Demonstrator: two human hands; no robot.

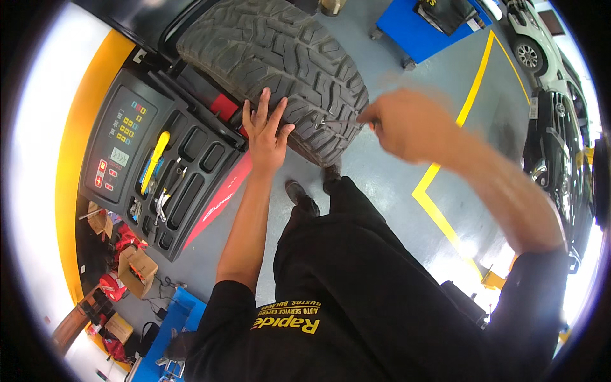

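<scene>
A large black tire [286, 57] with chunky tread blocks stands upright in front of me, beside a wheel balancer [102, 184]. My left hand [266, 137] lies against the near side of the tread, its fingers stretched and spread. My right hand [407, 124] is closed on a thin metal tool, slightly blurred. The tool's slim shaft [340, 121] reaches left to the tread, and its tip meets the grooves there. The fist hides the tool's handle, so I cannot tell its exact kind.
The balancer's tray holds a yellow-handled tool [154, 162] and pliers-like tools [167, 197]. Cardboard boxes [137, 270] stand at lower left. A blue wheeled cart [407, 32] is at the far right. Yellow floor lines [439, 219] and parked cars [554, 159] lie to the right.
</scene>
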